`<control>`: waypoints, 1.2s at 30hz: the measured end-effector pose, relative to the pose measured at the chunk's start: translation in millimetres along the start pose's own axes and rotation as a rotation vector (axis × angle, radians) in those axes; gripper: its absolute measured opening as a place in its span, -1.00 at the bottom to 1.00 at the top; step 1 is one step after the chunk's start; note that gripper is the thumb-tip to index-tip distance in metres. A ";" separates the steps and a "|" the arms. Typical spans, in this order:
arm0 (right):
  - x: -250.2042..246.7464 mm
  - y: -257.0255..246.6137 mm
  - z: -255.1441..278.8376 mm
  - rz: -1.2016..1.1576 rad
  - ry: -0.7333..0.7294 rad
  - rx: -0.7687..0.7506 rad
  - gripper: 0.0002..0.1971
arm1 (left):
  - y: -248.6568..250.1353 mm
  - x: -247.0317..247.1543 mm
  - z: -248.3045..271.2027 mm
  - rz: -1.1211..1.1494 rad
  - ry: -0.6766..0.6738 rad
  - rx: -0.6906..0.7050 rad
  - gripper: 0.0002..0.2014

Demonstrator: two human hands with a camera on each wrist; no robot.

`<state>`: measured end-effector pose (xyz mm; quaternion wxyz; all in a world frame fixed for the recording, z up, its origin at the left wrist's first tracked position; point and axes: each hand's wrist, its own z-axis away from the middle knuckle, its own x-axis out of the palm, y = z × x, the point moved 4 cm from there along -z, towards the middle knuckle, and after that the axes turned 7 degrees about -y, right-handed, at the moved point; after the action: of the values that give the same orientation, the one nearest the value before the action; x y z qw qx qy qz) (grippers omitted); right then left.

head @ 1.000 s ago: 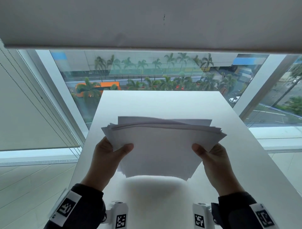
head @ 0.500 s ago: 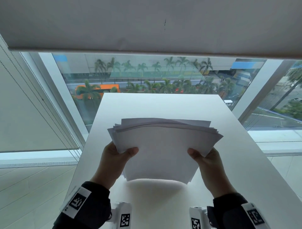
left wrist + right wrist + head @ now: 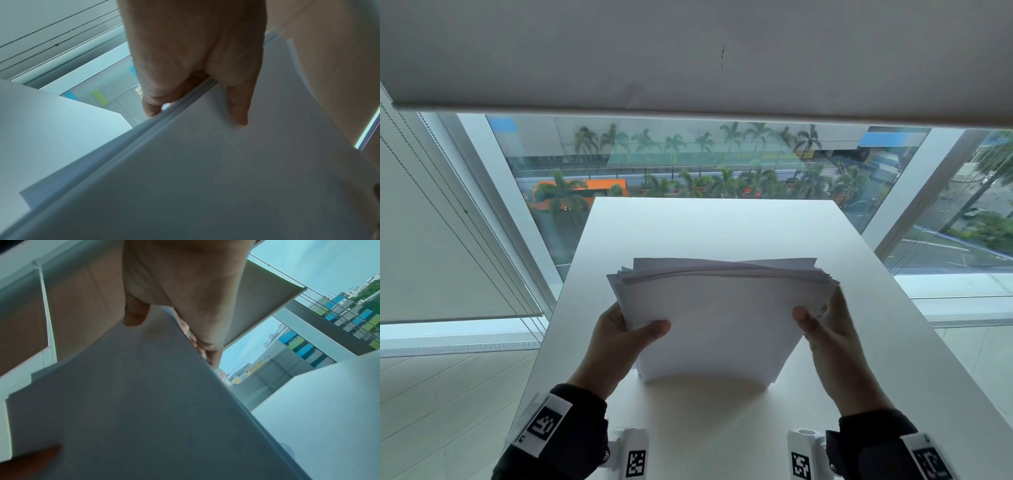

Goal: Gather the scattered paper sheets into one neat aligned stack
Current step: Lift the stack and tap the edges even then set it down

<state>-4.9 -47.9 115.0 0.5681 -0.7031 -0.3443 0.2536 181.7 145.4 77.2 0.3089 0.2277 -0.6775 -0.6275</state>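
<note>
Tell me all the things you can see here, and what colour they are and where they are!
paper sheets: one bundle, count unclear, white, held on edge above the table, top edges uneven
table: one, white, in front of the window
roller blinds: at least two, off-white, top and left
window: glass, white frames, palm trees and an orange bus outside
floor: pale, left of the table
left hand: grips the bundle's left edge, thumb in front
right hand: grips the right edge, thumb in front
sleeves: two, dark, with tags
</note>
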 end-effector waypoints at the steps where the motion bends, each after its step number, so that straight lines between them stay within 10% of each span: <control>1: -3.3 -9.9 -1.4 0.033 0.042 -0.052 -0.37 | -0.3 -0.4 -0.8 -0.007 0.002 -0.001 -0.74; 4: -5.7 -50.7 -2.6 0.143 0.124 -0.193 -0.33 | -1.6 -2.8 -1.6 -0.020 0.007 -0.008 -0.78; 8: 19.4 -105.9 4.7 0.922 0.137 -0.467 -0.21 | -3.2 -3.1 -1.0 -0.019 0.001 -0.014 -0.80; 13: 41.2 -88.9 9.8 1.463 -0.182 -0.297 -0.28 | -3.9 -3.7 -1.6 -0.026 0.000 -0.014 -0.80; 36: 14.1 -85.1 14.7 1.266 -0.004 -0.180 -0.19 | -6.7 -4.8 -0.2 -0.020 -0.005 -0.014 -0.84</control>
<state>-23.6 -17.8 195.0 0.2464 -0.8149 0.1166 0.5115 184.7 147.9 69.9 0.3024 0.2306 -0.6714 -0.6361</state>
